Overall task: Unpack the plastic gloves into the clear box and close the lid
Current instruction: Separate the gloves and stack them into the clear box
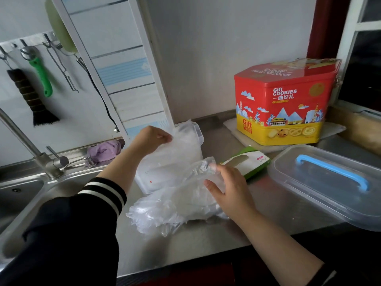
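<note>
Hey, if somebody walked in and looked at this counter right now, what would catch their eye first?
Probably the red and yellow cookie tin at the back right of the steel counter. Next, the crumpled heap of plastic gloves in the middle, with the right hand resting on it and the left hand pinching plastic film above the clear box. The blue-handled lid lies at right.

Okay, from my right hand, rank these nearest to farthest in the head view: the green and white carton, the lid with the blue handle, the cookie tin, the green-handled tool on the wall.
From the right hand:
1. green and white carton, just beyond its fingertips
2. lid with the blue handle, on the counter to the right
3. cookie tin, at the back right
4. green-handled tool, hung on the far left wall
</note>
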{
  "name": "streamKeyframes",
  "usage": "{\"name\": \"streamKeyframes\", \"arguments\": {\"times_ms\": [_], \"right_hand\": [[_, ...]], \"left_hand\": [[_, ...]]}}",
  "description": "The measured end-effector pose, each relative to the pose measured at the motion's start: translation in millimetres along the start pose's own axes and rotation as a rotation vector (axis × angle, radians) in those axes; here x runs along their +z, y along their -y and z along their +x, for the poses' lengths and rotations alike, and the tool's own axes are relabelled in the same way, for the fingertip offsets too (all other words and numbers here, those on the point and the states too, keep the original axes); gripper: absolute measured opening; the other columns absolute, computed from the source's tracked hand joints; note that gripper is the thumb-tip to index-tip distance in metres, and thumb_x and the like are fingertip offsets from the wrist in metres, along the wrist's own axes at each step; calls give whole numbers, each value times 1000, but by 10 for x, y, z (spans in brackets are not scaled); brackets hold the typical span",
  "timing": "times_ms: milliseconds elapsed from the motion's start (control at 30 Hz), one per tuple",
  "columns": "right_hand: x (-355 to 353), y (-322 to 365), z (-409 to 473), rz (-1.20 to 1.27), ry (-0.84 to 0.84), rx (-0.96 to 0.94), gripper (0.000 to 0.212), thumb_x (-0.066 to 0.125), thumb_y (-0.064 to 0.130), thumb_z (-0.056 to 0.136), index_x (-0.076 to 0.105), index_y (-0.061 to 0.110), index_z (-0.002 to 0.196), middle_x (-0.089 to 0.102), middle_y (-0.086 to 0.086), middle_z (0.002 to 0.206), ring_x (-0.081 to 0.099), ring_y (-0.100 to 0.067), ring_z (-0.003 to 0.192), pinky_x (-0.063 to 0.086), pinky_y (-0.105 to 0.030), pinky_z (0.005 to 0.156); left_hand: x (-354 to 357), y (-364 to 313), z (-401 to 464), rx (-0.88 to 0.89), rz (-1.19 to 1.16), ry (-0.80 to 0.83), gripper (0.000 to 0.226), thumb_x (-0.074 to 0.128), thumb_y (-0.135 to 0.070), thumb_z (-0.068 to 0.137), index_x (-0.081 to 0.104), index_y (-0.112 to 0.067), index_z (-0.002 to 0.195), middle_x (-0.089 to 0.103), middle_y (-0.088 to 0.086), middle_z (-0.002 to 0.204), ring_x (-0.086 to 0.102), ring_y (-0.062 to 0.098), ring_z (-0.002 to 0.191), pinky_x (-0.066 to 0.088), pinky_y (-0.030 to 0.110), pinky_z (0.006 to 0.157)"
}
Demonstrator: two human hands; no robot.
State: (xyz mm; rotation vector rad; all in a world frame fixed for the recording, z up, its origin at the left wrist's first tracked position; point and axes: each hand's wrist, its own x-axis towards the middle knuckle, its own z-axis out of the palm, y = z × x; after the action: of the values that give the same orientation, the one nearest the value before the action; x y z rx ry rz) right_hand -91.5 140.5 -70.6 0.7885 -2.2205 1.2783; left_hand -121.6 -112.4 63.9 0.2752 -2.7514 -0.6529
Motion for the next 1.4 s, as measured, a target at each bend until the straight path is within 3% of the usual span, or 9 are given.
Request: {"name": "streamKeyframes", "arguments": {"times_ms": [234, 467, 567, 701, 801, 901, 1034, 1201, 1401], "right_hand": [[52, -42, 10, -33, -57, -36, 49, 52, 54, 86, 62, 10, 106, 64, -2, 103, 57, -20, 94, 49, -35, 84], [48, -67, 35, 20, -130, -82, 35, 53, 40, 90, 68, 9, 86, 63, -3, 96, 58, -23, 92, 50, -40, 81], [52, -67, 49, 63, -176, -95, 31, 54, 33, 89, 69, 7, 82, 63, -3, 92, 59, -24, 88, 50, -41, 79], [5, -34, 47, 142, -192, -63, 32, 53, 31, 89, 68, 6, 77, 64, -3, 84, 58, -23, 83, 49, -41, 77], [-68, 25, 53, 206, -186, -88, 30, 52, 28, 92, 60, 12, 68, 59, 7, 70, 55, -16, 70, 46, -38, 67], [-102, 76, 33, 242, -185, -108, 30, 50, 30, 94, 37, 31, 68, 45, 19, 61, 43, -2, 62, 36, -26, 61], [-101, 55, -29, 256, -88, 43, 58, 38, 55, 94, 62, 4, 78, 64, -1, 74, 59, -21, 73, 48, -38, 67], [-115, 55, -34, 368, -22, 125, 48, 39, 59, 90, 67, 23, 105, 68, 15, 106, 61, -4, 106, 47, -25, 90], [-93, 53, -29, 310, -27, 109, 44, 41, 54, 91, 68, 23, 105, 66, 14, 106, 59, -5, 105, 50, -28, 89]], "left_hand": [[76, 99, 67, 115, 113, 221, 24, 76, -12, 81, 74, -11, 105, 72, 5, 108, 68, 20, 100, 47, 31, 99], [-123, -85, -79, 103, 108, -235, 20, 56, -16, 96, 73, -15, 107, 71, 2, 111, 64, 23, 105, 48, 30, 89], [-156, -338, -420, 354, 66, -571, 21, 52, -11, 95, 70, -13, 105, 71, 2, 101, 65, 23, 91, 50, 32, 78], [194, -539, -1007, 592, 37, -481, 24, 54, -25, 93, 69, -12, 106, 69, 1, 91, 64, 22, 80, 52, 33, 69], [531, -518, -1301, 483, 101, -243, 43, 56, -51, 86, 67, -18, 111, 70, -3, 101, 65, 18, 90, 52, 29, 74], [743, -431, -1413, 388, 85, -198, 31, 62, -42, 85, 71, -22, 107, 72, -5, 100, 66, 20, 90, 47, 25, 73], [762, -429, -1434, 263, -43, -268, 16, 62, -25, 90, 75, -19, 96, 74, -6, 93, 66, 17, 84, 48, 23, 71], [465, -433, -1316, 24, -389, -252, 15, 59, -23, 95, 74, -21, 91, 72, -11, 92, 64, 2, 86, 44, 7, 78], [-203, -334, -1135, -101, -852, -410, 17, 53, -20, 98, 68, -13, 95, 73, -13, 73, 67, 1, 67, 55, 17, 68]]}}
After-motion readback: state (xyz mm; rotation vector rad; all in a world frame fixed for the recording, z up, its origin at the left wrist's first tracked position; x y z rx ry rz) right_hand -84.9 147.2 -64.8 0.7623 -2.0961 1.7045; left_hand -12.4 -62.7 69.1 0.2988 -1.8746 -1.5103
